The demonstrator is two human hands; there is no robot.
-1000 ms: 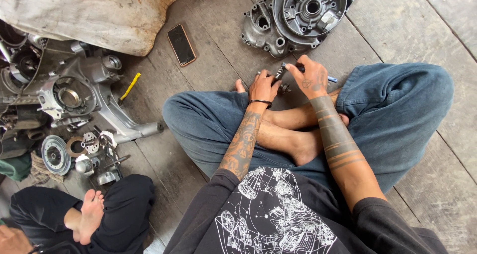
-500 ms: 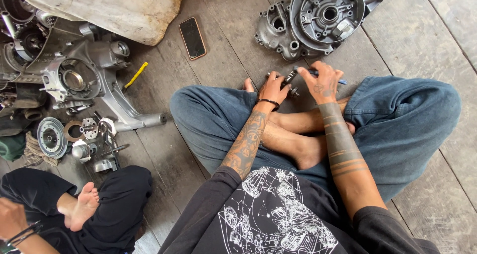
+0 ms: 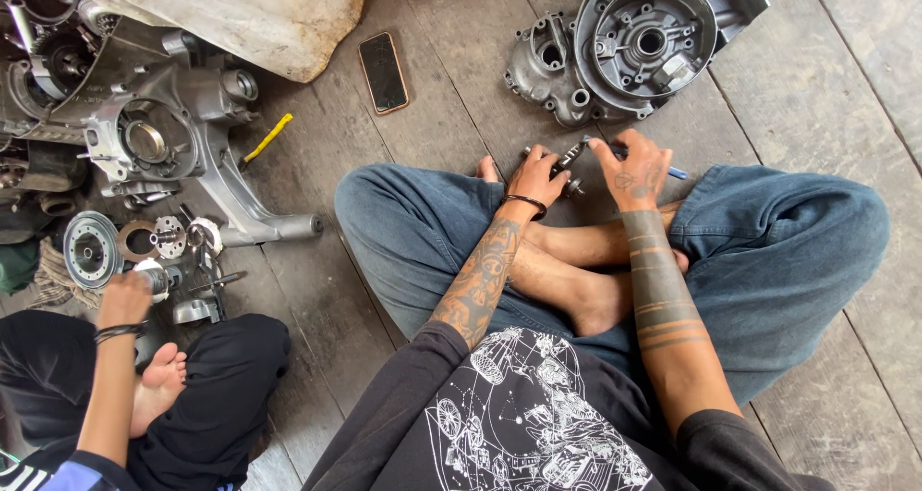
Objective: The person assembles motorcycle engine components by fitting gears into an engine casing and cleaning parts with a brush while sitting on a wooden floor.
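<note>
I sit cross-legged in blue jeans on a wooden floor. My left hand (image 3: 538, 179) and my right hand (image 3: 636, 169) meet just above my feet, both gripping a small dark metal part (image 3: 573, 156) between the fingertips. A thin blue-tipped tool (image 3: 676, 173) pokes out past my right hand. Just beyond my hands lies a grey engine case cover (image 3: 634, 44) with a round recess.
A phone (image 3: 383, 71) lies face up on the planks. A large engine block (image 3: 154, 135) and several loose gears and discs (image 3: 91, 249) sit at the left. Another person in black sits lower left, their hand (image 3: 125, 297) on a small part. A yellow-handled tool (image 3: 267, 137) lies nearby.
The view has shifted, so everything sits lower in frame. My hands keep hold of the small part. The other person's hand has reached up to the loose parts at the left.
</note>
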